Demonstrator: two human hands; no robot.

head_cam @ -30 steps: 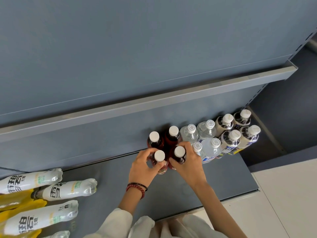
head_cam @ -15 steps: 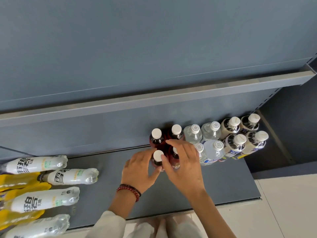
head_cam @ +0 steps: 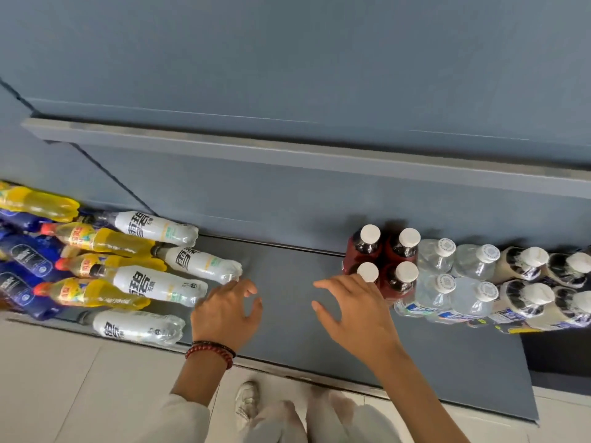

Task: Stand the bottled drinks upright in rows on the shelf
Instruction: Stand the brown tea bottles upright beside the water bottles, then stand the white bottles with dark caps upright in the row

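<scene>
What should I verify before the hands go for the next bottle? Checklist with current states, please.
1. Left hand free: ok, open and holding nothing.
2. Right hand free: ok, open and holding nothing.
3. Four dark red white-capped bottles upright, two by two: ok.
4. Right hand clear of the nearest red bottle's cap: cannot tell, they overlap in this view.
5. Bare grey metal shelf to the left of the red bottles for another row: ok.
6. Clear white-labelled plastic bottles standing: not ok, they lie on their sides.
</scene>
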